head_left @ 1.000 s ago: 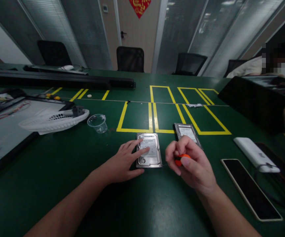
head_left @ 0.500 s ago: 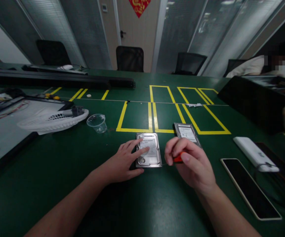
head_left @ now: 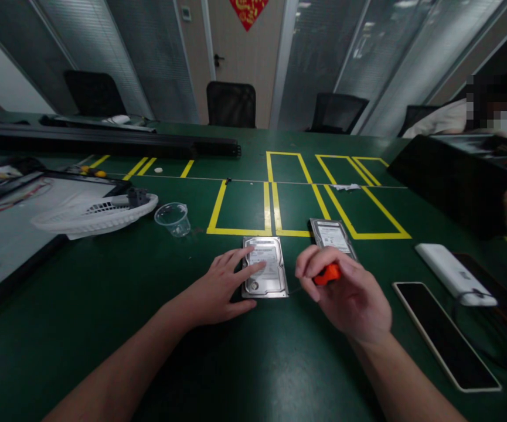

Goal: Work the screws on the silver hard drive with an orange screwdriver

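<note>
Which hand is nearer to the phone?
Right. The right hand, holding an orange handle, is left of the phone; the left hand is farther left, on a hard drive.

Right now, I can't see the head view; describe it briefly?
A person's left hand rests spread on a silver rectangular hard drive, while the right hand grips an orange-handled tool pointed toward the drive's near right corner. Beyond the right hand, a second silver hard drive lies on the dark green table.

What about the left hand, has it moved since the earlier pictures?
No, the left hand hasn't visibly shifted against the yellow tape; it still rests on the hard drive.
</note>
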Tool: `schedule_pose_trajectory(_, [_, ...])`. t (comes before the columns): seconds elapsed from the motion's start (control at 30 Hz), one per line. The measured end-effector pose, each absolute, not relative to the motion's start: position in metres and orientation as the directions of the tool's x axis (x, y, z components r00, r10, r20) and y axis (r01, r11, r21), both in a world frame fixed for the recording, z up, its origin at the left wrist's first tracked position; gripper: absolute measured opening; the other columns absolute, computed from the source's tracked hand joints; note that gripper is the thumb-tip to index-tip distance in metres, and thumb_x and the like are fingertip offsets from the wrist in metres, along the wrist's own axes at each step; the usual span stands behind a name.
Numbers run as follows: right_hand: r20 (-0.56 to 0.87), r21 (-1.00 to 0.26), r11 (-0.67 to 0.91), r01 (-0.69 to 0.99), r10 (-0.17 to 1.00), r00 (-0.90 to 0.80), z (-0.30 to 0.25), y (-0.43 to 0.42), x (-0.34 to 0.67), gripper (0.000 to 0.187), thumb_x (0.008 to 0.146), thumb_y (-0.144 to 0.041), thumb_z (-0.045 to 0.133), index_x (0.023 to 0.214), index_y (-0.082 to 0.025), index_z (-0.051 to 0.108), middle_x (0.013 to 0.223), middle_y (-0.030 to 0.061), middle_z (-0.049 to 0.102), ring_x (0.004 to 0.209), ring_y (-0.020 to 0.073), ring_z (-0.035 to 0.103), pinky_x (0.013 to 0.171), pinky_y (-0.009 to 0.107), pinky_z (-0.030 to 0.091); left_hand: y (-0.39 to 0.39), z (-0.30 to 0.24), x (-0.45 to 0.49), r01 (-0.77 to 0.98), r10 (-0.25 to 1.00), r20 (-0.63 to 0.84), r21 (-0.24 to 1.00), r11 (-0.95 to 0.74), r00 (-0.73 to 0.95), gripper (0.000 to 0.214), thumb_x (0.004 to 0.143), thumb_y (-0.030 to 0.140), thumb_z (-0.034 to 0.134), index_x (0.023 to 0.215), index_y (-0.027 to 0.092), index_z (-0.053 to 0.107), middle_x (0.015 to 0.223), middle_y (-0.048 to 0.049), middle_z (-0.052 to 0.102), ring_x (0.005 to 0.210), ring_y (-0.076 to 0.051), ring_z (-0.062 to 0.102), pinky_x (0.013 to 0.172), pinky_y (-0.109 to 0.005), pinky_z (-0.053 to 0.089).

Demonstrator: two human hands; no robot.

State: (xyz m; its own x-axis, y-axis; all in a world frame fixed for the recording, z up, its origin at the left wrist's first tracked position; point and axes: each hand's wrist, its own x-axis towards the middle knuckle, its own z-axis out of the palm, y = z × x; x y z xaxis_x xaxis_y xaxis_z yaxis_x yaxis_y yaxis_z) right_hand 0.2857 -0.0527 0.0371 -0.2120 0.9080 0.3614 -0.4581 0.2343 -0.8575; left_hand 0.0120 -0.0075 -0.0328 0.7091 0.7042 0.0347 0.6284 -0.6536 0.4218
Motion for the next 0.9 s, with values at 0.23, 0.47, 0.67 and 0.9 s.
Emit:
schedule_pose_trajectory(0.23, [0.386, -0.865, 0.266, -0.426, 0.895, -0.224, 0.0315, -0.052, 0.2866, 0.018, 0.106, -0.032, 0.074, 0.096, -0.018, 0.079, 0.099, 0.0079, 0.071, 0.072, 0.0183, 0.065, 0.067, 0.034, 0.048, -0.0072, -0.0344, 0.0117, 0.624, 0.696, 0.042, 0.407, -0.667, 0.717, 0.09, 0.101, 0.043, 0.084, 0.179, 0.039, 0.037, 0.189, -0.012, 0.02, 0.17, -0.046, 0.026, 0.133, -0.068, 0.031])
schedule_pose_trajectory(0.47, [0.373, -0.862, 0.242, -0.446, 0.898, -0.233, 0.0282, -0.0514, 0.285, 0.019, 0.102, -0.031, 0.081, 0.098, -0.022, 0.064, 0.103, 0.0055, 0.072, 0.066, 0.0162, 0.069, 0.06, 0.031, 0.049, -0.0072, -0.0336, 0.0128, 0.629, 0.701, 0.038, 0.41, -0.661, 0.712, 0.09, 0.101, 0.042, 0.083, 0.178, 0.036, 0.037, 0.189, -0.0131, 0.02, 0.17, -0.046, 0.025, 0.133, -0.068, 0.03])
schedule_pose_trajectory(0.67, [0.314, -0.863, 0.161, -0.479, 0.913, -0.26, 0.0328, -0.055, 0.2858, 0.019, 0.103, -0.031, 0.078, 0.094, -0.023, 0.062, 0.09, 0.0028, 0.071, 0.054, 0.0107, 0.045, 0.049, 0.027, 0.028, -0.007, -0.0337, 0.0132, 0.629, 0.699, 0.037, 0.406, -0.664, 0.714, 0.094, 0.101, 0.042, 0.082, 0.179, 0.033, 0.032, 0.189, -0.0135, 0.021, 0.17, -0.044, 0.026, 0.134, -0.066, 0.03])
schedule_pose_trajectory(0.9, [0.338, -0.852, 0.185, -0.489, 0.909, -0.245, 0.0376, -0.053, 0.286, 0.036, 0.108, -0.042, 0.059, 0.091, -0.018, 0.079, 0.083, 0.0086, 0.071, 0.059, 0.0174, 0.047, 0.055, 0.034, 0.033, -0.0071, -0.0349, 0.0117, 0.613, 0.7, 0.065, 0.43, -0.663, 0.712, 0.094, 0.1, 0.043, 0.083, 0.179, 0.037, 0.032, 0.189, -0.0113, 0.021, 0.169, -0.046, 0.028, 0.134, -0.067, 0.03])
